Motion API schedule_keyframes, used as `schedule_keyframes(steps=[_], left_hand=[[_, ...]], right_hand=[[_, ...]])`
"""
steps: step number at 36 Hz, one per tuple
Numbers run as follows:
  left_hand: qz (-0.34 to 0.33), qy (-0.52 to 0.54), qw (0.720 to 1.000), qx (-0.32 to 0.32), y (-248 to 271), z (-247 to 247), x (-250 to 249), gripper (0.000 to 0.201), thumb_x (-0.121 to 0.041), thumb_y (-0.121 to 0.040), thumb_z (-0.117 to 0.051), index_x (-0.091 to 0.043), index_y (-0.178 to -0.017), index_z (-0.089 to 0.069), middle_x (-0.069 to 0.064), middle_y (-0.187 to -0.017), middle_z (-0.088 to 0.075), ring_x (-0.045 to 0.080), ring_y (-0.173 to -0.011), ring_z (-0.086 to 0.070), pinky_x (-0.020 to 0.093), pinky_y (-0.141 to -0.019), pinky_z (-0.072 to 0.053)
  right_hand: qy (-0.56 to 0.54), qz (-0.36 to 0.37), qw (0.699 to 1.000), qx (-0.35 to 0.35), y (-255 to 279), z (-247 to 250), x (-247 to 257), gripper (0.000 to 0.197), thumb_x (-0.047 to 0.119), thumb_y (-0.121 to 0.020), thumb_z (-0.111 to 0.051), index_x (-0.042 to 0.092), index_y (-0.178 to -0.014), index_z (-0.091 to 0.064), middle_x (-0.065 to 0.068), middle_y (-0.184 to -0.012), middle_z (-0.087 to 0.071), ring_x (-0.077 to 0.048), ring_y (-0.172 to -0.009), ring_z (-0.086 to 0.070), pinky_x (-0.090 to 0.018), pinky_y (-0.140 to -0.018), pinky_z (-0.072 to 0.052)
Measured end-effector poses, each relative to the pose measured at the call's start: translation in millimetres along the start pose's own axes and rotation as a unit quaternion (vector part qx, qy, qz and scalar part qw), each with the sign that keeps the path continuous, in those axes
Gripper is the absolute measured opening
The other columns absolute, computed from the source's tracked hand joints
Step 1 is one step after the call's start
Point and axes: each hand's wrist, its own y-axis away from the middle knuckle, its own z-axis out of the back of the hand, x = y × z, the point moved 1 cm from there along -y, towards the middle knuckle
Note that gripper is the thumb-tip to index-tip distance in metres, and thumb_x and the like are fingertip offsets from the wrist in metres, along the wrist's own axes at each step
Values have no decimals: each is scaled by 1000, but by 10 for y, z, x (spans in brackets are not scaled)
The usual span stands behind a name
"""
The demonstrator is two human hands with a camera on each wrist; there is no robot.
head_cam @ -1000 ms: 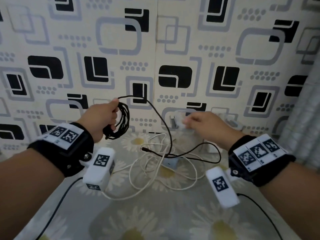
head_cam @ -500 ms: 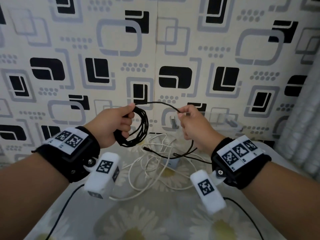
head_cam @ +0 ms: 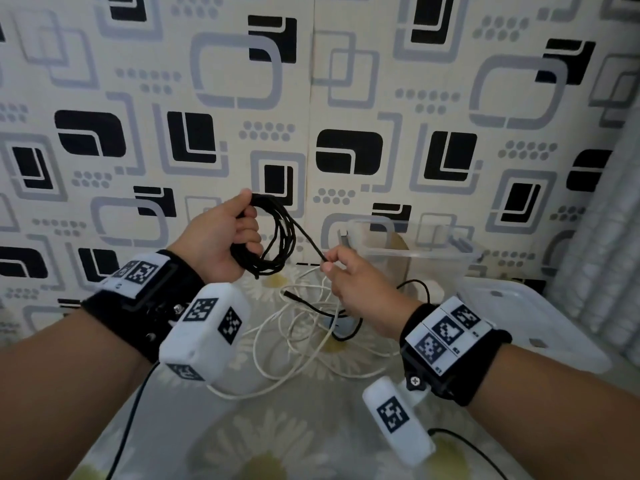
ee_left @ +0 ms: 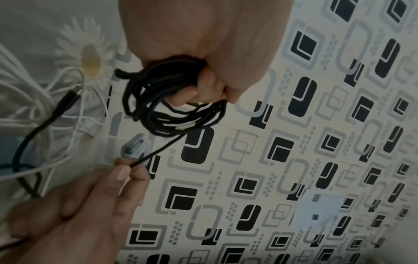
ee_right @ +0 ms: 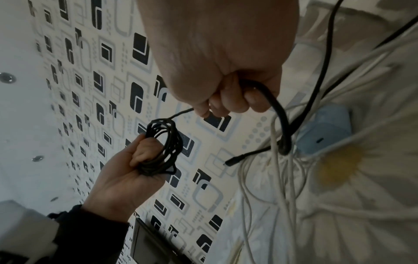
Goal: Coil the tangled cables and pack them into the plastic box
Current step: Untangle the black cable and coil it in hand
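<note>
My left hand [head_cam: 221,237] grips a black cable coil [head_cam: 273,237] held up in front of the wall; the coil [ee_left: 172,105] wraps round its curled fingers. A taut black strand runs from the coil down to my right hand [head_cam: 343,275], which pinches it [ee_left: 133,165] between thumb and fingers. The rest of the black cable [ee_right: 280,114] loops out of the right fist down to the table, its plug end [head_cam: 289,294] lying free. White cables [head_cam: 304,337] lie tangled on the flowered cloth below. The clear plastic box [head_cam: 412,251] stands behind my right hand.
A small blue charger block [ee_right: 325,132] sits among the white cables. The box's white lid [head_cam: 526,323] lies on the right of the table. The patterned wall [head_cam: 346,98] is close behind, and a curtain [head_cam: 609,237] hangs at the right.
My right hand has slid down the black strand, lower and toward me. The left hand with the coil has lifted slightly. Less loose black cable lies on the table.
</note>
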Motion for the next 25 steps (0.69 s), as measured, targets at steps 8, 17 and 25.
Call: schedule_keyframes(steps=[8,17,25], left_hand=[[-33,100,993,-53,-76,83,-143,40,-43,-98,-49,-22,-65,-40,-11,-48,-23,6,-35,-22,15,-37,-27],[-63,150,985,-65,-102,149,-164,37,-39,-99,-49,-21,-67,-39,-10,-52,-24,7,-37,-24,16,-41,-30],[-57,142,988,-8,-105,112,-56,30,-27,-101,-38,-19,-72,-42,-9,-58,-29,5,-43,-30,17,-48,-34]], right_hand=[[-117,-45,992,4,44,-61,-49,15,30,-102,-41,17,-94,-42,0,-63,-39,-12,-50,-37,-29,-60,-47],[151,77,985,-33,80,-99,-3,14,12,-97,-41,22,-103,-48,-2,-78,-53,-16,-64,-50,-38,-66,-49],[288,179,940,41,126,-228,124,19,13,-96,-52,16,-111,-63,5,-92,-53,-12,-80,-47,-24,-73,-38]])
